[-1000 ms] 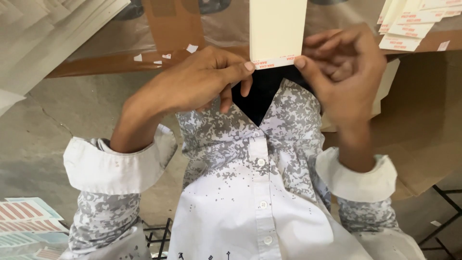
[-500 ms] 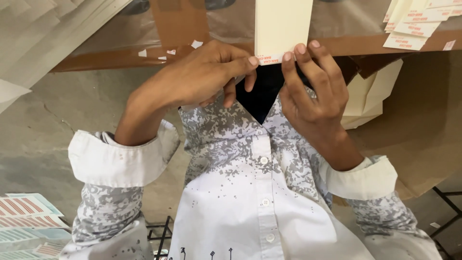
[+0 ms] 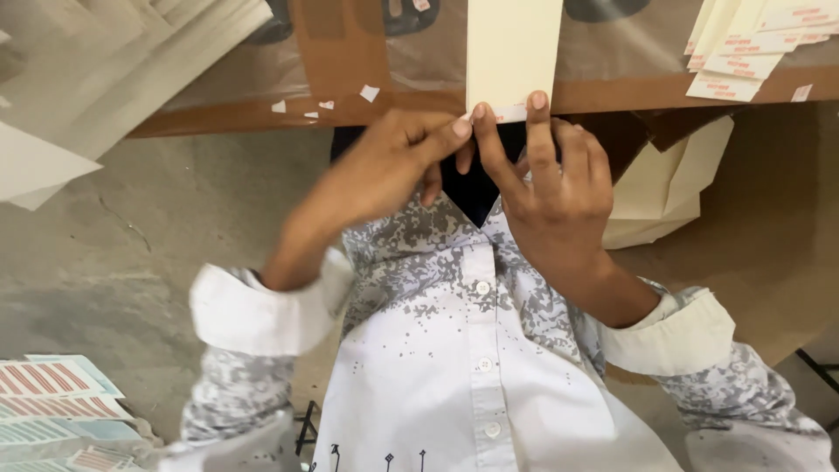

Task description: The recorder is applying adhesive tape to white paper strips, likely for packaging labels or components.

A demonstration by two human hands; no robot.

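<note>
A cream card strip lies lengthwise on the worktop, running from the top edge of the view at 12 o'clock down to the worktop's near edge, where a small label with red print sits at its lower end. The left hand pinches that lower end at its left corner, thumb and forefinger closed on it. The right hand meets it from 5 o'clock, forefinger and thumb pressed on the same lower edge, the other fingers loosely curled behind. The two hands touch each other at the strip.

The worktop is brown, covered with a glossy clear film, with a few white paper scraps near its front edge. At 2 o'clock on it lies a fan of cream strips with red-printed labels. At 10 o'clock pale sheets are stacked. Cream folded cards hang below the edge at 3 o'clock. The floor is grey concrete; at 8 o'clock lie striped red and blue-green sticker sheets.
</note>
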